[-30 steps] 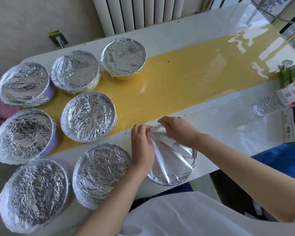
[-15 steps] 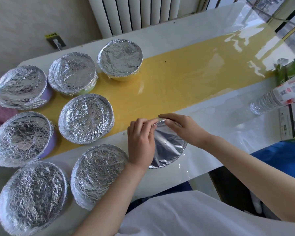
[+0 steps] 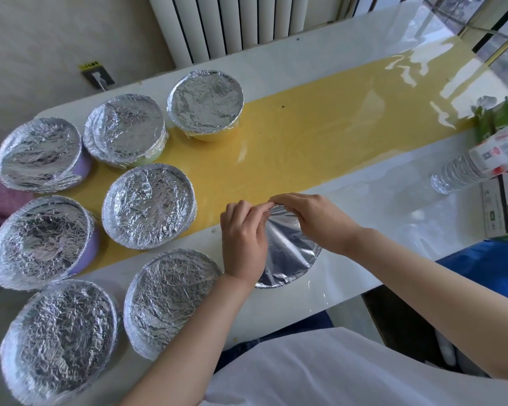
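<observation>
Foil-covered bowl (image 3: 288, 253) on table (image 3: 364, 200) | your left hand (image 3: 242, 241) and right hand (image 3: 314, 218) pinch its far foil edge.

The glossy white table (image 3: 349, 200), crossed by a yellow strip (image 3: 291, 148), carries seven crinkled foil-covered bowls (image 3: 148, 205) clustered at 9 o'clock, one smoother foil-covered bowl (image 3: 291, 253) near its 6 o'clock edge, and a plastic bottle (image 3: 475, 168) at 3 o'clock.
</observation>
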Demonstrator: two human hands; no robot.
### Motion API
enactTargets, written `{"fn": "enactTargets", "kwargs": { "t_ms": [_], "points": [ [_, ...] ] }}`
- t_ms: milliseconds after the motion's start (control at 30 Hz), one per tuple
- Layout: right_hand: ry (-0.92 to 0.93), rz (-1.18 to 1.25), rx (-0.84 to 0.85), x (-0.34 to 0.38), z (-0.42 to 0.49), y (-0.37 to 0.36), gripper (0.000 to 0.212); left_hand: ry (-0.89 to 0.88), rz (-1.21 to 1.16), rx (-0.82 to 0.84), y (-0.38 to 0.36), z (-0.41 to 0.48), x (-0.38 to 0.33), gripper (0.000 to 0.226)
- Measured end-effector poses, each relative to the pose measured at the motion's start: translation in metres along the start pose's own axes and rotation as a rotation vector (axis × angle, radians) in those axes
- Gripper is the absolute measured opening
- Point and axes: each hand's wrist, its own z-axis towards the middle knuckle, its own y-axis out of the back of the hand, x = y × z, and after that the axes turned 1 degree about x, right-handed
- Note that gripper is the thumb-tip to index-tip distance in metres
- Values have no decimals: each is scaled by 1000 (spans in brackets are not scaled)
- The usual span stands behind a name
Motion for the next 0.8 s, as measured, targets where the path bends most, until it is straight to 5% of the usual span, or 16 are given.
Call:
{"fn": "enactTargets", "kwargs": {
  "t_ms": [100, 400, 800],
  "points": [
    [-43, 97, 46, -1, 3, 3, 30, -8, -8, -13, 1, -1, 0, 21],
    [-186, 218, 185, -2, 15, 4, 42, -9, -20, -14, 2, -4, 2, 17],
    [-196, 246, -95, -7, 16, -8, 27, 405, -219, -24, 13, -3, -4, 15]
  ]
}}
